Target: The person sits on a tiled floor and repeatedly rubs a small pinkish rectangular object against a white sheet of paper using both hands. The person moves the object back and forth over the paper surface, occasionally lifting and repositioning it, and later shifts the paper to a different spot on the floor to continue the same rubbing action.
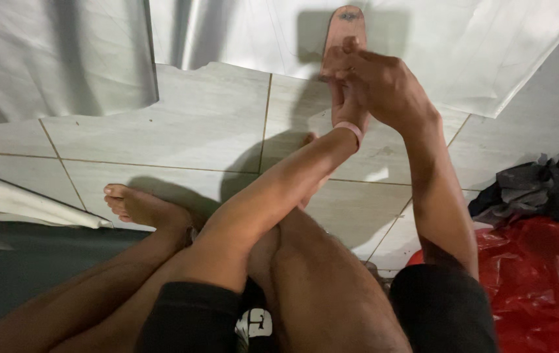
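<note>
Bare knees and black shorts (191, 317) fill the foreground. Beyond them, both hands meet over a flat pink sandal (345, 26) held upright above the tiled floor (194, 124). The right hand (387, 82) curls its fingers shut around it; the left hand (348, 104) (pink band at the wrist) grips from below. Work on it looks ongoing, unfinished.

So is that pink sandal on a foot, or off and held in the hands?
Off. Both hands, right hand over left hand, hold the pink sandal up above the tiled floor; the visible foot is bare.
</note>
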